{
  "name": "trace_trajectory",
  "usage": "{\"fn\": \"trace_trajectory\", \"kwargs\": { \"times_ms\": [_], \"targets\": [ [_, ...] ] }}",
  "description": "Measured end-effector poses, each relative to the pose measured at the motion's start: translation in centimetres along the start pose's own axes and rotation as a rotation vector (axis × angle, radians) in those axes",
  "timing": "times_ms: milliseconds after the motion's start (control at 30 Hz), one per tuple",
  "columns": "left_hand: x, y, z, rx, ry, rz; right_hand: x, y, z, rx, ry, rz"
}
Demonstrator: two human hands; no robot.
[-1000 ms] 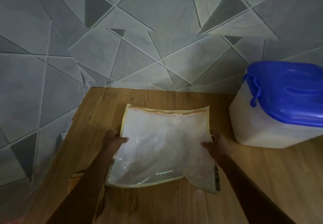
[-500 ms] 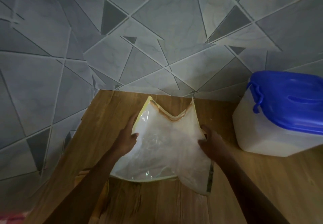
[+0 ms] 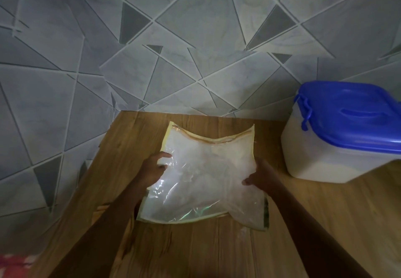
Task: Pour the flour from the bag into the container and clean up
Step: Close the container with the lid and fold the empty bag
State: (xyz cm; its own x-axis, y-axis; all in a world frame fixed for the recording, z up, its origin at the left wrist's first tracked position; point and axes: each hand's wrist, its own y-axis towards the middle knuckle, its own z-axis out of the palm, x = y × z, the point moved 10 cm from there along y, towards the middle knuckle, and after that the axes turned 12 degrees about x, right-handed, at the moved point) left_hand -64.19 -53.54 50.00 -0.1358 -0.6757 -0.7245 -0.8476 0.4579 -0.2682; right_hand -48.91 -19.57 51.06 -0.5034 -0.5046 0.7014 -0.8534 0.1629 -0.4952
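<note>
Across the lower half of the frame, from left to right: the left hand (image 3: pixel 153 169) is laid on the left edge of the bag (image 3: pixel 204 180), its grip closed loosely on the plastic with the thumb on top. The bag, flat and apparently emptied, is held over the centre of the table (image 3: pixel 325 223), its far edge bowed upward, its inner face dusted white. The right hand (image 3: pixel 261 175) is pinched on the bag's right edge. At the right of the frame, well apart from the bag, the container (image 3: pixel 321 154) is seen resting on the table, filled white, with its blue lid (image 3: pixel 351 115) in place. Residual flour is judged the main hazard: if the bag is folded or squeezed quickly, trapped air could puff dust through the open far edge onto the table, lengthening the clean-up. A faint white smear is already visible below the bag's lower right corner.
</note>
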Motion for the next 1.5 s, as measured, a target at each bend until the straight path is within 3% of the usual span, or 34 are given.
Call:
{"fn": "trace_trajectory", "kwargs": {
  "times_ms": [300,400,567,967,1233,1367,1500],
  "targets": [
    [4.3,-2.0,2.7,-0.031,-0.171,-0.269,-5.1,-1.5,0.1,-0.04,0.32,0.059],
    [4.7,-2.3,3.2,-0.05,-0.171,-0.292,-8.2,-3.7,1.9,0.023,0.412,0.175],
    [3.9,-3.0,4.5,-0.042,-0.05,-0.323,-9.6,-6.1,3.1,0.137,0.504,0.081],
    [0.5,-3.7,6.7,-0.083,0.124,-0.416,-13.0,-6.7,0.5,0.048,0.244,0.049],
    [-0.1,-5.1,6.3,-0.159,0.092,-0.338,-8.2,-7.0,-0.5,0.175,0.377,-0.167],
    [-0.5,-5.7,5.6,-0.166,0.019,-0.268,-2.8,-7.2,-0.4,0.207,0.262,-0.299],
    [-1.2,-5.3,5.0,-0.171,-0.11,-0.11,1.9,-7.3,1.0,0.103,0.121,-0.359]
  ]
}}
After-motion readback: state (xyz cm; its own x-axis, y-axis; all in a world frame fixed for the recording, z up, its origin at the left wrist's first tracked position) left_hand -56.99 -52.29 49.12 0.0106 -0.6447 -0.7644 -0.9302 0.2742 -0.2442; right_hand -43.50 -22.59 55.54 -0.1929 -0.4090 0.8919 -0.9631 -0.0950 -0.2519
